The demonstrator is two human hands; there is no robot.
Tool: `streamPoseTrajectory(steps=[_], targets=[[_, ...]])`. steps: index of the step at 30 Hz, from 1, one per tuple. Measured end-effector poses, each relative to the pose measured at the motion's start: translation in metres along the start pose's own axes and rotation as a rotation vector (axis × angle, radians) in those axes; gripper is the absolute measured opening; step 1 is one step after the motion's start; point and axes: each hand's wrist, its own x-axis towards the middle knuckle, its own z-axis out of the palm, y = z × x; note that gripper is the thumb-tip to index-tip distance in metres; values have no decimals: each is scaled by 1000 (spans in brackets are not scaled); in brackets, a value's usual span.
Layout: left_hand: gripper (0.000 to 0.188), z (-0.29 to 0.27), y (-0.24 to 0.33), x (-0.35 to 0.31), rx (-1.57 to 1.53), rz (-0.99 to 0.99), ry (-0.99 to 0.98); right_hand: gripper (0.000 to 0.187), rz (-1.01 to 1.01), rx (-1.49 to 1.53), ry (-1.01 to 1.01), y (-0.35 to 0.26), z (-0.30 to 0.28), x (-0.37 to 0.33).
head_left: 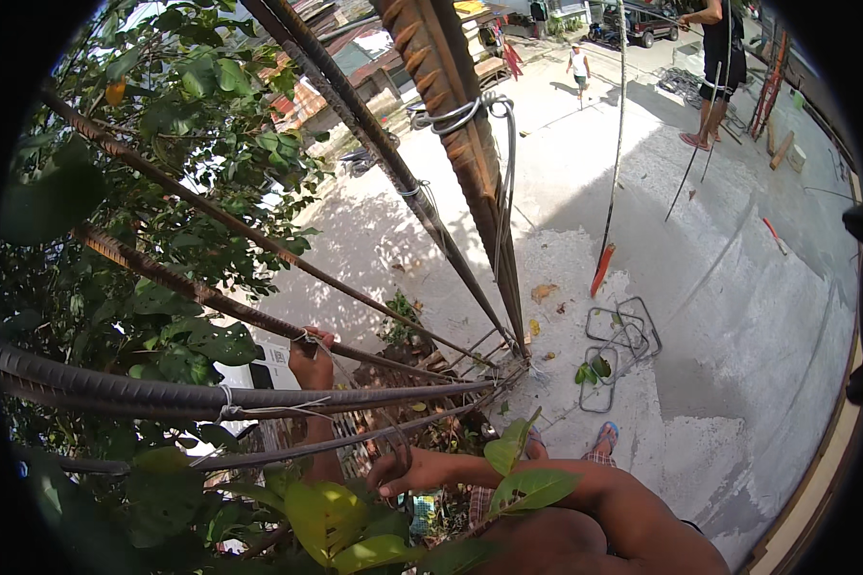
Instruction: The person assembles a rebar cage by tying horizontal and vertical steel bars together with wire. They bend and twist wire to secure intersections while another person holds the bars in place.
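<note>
Several ribbed steel rebars rise from one base on the concrete and fan out toward me. My left hand (312, 362) is closed around a rusty rebar (192, 289), right by a loop of tie wire (309, 337) twisted on it. Below it, a thicker dark rebar (297, 401) carries another wire tie (230, 410) with loose ends. My right hand (403, 471) is lower, beneath the rebars, its fingers curled at a thin curved dark piece that I cannot make out. Leaves (532, 487) partly cover both my arms. Two thick rebars (451, 125) tied with wire stand ahead.
Bent rectangular steel stirrups (599, 407) lie on the concrete (710, 335), near a red strip (602, 270). A leafy tree (182, 86) crowds the left side. At the far right a person (719, 77) stands by thin rods; a person (579, 67) walks farther off.
</note>
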Motion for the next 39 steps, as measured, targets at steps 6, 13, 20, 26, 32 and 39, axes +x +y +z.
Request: streamPoseTrajectory(steps=[6,13,20,26,32,39], targets=[[54,-8,10,2,-376,-72,-189,16,-277,494,381,13,18,-14],[53,-30,-3,-17,-397,-221,-149,32,-312,-453,360,6,44,-23],[34,-18,-124,-157,-11,-787,-45,21,90,-1094,615,-23,-90,-269],[39,93,-113,-379,-13,-977,-147,50,1314,-1194,1166,-20,-64,-531],[38,265,5,-449,-300,-833,-185,41,1000,-857,1655,21,-56,-719],[39,418,106,-439,-77,-677,-783,38,873,-508,1756,-5,-93,-862]])
